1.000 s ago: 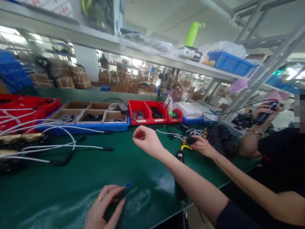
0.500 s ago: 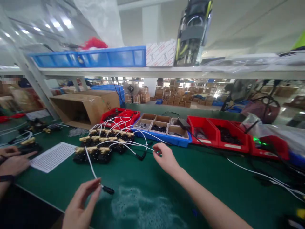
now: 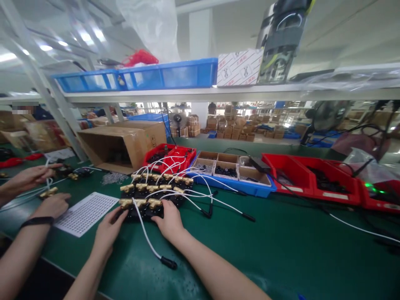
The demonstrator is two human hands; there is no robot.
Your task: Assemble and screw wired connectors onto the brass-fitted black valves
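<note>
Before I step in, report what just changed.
The left hand left the near cable and moved forward to the left end of the front valves; the right hand came left to their right end. Both now hold them. The carton and blue tray stayed put.

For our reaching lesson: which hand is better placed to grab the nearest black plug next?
Probably the right hand: it is nearer the plug; the left hand is farther off, near the sheet.

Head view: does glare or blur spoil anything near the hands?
Head view, upper left: the ceiling lights glare and smear. Head view, bottom: a pale sheen marks the table. Head view, centre: the left hand, right hand and brass-topped parts are readable, though slightly soft.
</note>
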